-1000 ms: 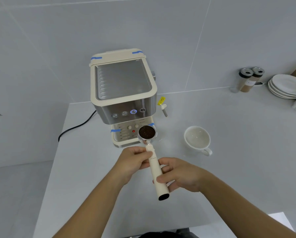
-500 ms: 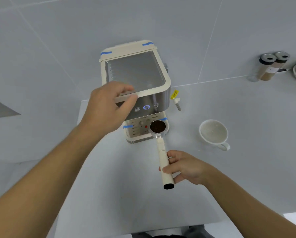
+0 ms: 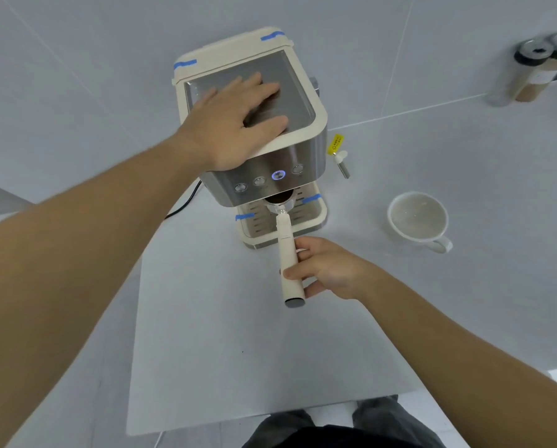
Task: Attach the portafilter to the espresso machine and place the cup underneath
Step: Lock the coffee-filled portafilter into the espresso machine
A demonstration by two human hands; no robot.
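A cream and steel espresso machine (image 3: 306, 156) stands on the white table (image 3: 238, 350). My left hand (image 3: 238, 121) lies flat on its metal top, fingers spread, holding nothing. My right hand (image 3: 322, 270) grips the cream handle of the portafilter (image 3: 286, 253). The portafilter's metal basket, filled with dark coffee grounds, sits half under the machine's front, above the drip tray; its far half is hidden. A white cup (image 3: 417, 219) stands upright on the table to the right of the machine, handle toward me.
A steam wand (image 3: 341, 161) with a yellow tag sticks out on the machine's right side. Two lidded jars (image 3: 529, 72) stand at the far right by the wall. A black power cord (image 3: 186, 202) runs off left behind the machine.
My left hand slid from the machine's front top edge onto the middle of its top. My right hand pushed the portafilter forward, so its basket went partly under the machine's front.
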